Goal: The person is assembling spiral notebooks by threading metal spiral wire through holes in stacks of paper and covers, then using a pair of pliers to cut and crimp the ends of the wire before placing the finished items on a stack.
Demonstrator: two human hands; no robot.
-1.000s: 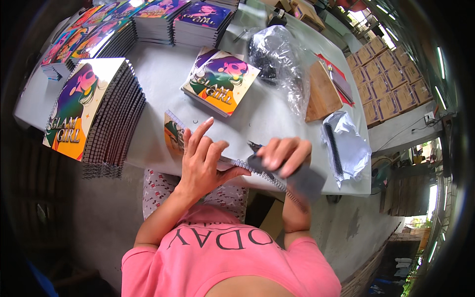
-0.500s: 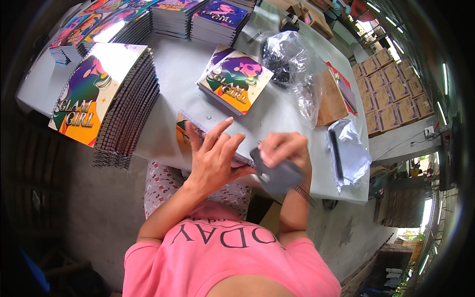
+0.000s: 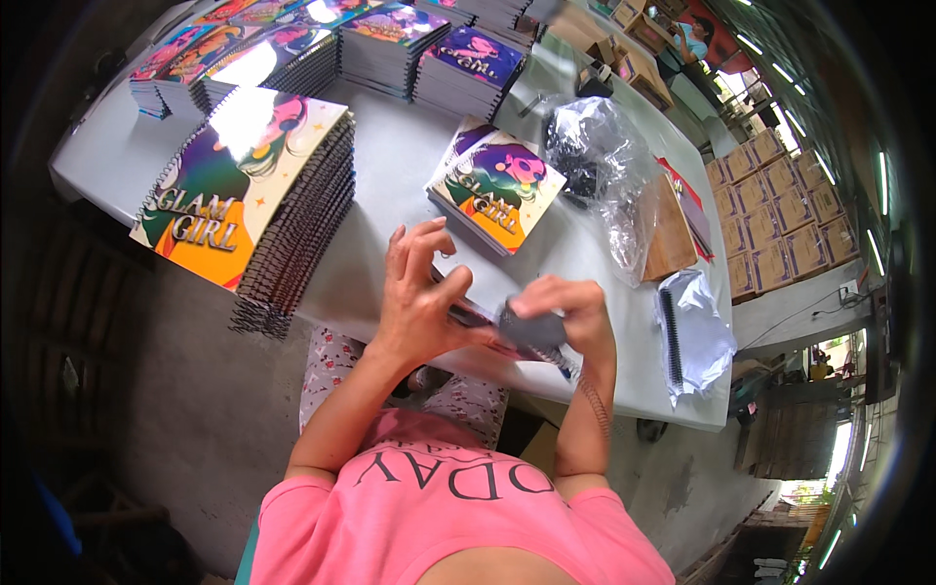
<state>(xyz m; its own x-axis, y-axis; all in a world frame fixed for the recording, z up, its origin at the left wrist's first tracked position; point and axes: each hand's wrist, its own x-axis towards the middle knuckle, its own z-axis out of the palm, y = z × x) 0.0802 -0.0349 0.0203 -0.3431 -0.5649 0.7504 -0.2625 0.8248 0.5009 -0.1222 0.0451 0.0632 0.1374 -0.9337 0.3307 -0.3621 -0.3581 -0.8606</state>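
A notebook (image 3: pixel 470 316) is gripped at the table's near edge by my left hand (image 3: pixel 414 307), thumb beneath and fingers curled above; most of its cover is hidden. My right hand (image 3: pixel 575 307) pinches a flat dark grey piece (image 3: pixel 531 330), blurred by motion, against the notebook's right end. A thin dark spiral coil (image 3: pixel 594 408) hangs below it, in front of my right forearm. Beyond my hands lies a small pile of notebooks (image 3: pixel 499 185) with illustrated covers. To the left rises a tall stack of spiral-bound notebooks (image 3: pixel 234 185).
More notebook stacks (image 3: pixel 468 68) fill the table's far left. A clear plastic bag (image 3: pixel 600 146) with black contents lies right of the pile, beside a wooden block (image 3: pixel 673 239). Black coils (image 3: pixel 671 336) rest on white crumpled wrapping (image 3: pixel 704 336). Cartons (image 3: pixel 780 210) are stacked beyond the table.
The view has shifted, so the table's things sit lower and further right. My left hand has turned and now covers more of the notebook. The grey piece has tilted, and more of the coil shows.
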